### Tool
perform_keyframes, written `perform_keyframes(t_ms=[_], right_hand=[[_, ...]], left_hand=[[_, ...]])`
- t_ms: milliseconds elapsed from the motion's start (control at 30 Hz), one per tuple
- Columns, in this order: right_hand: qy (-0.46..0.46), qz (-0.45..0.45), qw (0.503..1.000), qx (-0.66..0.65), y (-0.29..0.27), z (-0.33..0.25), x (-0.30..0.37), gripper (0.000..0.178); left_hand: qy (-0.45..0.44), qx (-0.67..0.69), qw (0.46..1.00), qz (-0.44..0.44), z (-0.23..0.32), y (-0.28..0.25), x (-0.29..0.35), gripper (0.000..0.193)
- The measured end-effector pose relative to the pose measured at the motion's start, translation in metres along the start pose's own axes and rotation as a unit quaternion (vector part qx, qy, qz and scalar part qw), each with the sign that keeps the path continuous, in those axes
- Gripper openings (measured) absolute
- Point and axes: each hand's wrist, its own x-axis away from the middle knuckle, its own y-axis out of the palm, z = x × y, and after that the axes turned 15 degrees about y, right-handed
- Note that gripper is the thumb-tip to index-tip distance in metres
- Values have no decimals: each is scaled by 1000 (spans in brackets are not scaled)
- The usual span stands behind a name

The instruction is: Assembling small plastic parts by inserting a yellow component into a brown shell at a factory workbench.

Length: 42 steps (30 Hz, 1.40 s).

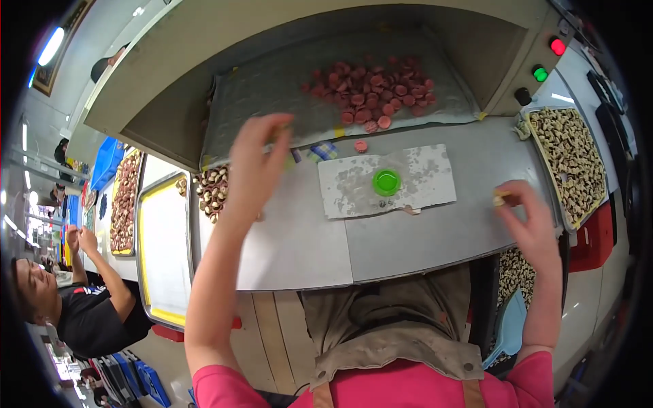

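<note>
My left hand [255,163] is raised over the front left of the hooded booth. Its fingertips are pinched together, and what they hold is too blurred to name. On the right, above the metal worktop [292,251], my right hand [530,228] pinches a small pale piece [501,198] between thumb and fingers. Between the hands lies a stained white sheet [432,173] carrying a round green dish [387,182]. Behind it, a heap of small round pink cup-shaped pieces [374,92] rests on grey cloth inside the booth. One pink piece [360,146] sits apart, near the sheet's far edge.
A tray of pale and dark pieces [568,160] stands at the right; more such pieces [515,275] and a light blue scoop-like item [510,326] lie below. On the left are brown-and-cream pieces [213,190] and a yellow-edged tray [163,251]. A co-worker [88,299] is beyond.
</note>
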Motion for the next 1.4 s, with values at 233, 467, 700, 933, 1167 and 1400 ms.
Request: perform_keyframes(t_ms=[233, 467, 700, 933, 1167, 1400], right_hand=[[-127, -3, 991, 50, 31, 35, -14, 15], [-131, 20, 990, 41, 36, 58, -23, 19], [-198, 46, 974, 101, 41, 50, -18, 16], [-203, -53, 970, 125, 74, 14, -16, 19], [-131, -63, 989, 30, 85, 9, -11, 23], [-188, -92, 970, 121, 91, 5, -22, 25]], left_hand=[[-44, 93, 989, -108, -4, 90, -46, 29], [-83, 96, 991, -31, 8, 83, -21, 33], [-328, 396, 847, 136, 94, 59, 42, 27], [-355, 603, 706, 106, 129, 81, 72, 27], [-366, 705, 591, 141, 112, 86, 89, 34], [-354, 713, 584, 158, 100, 85, 92, 36]])
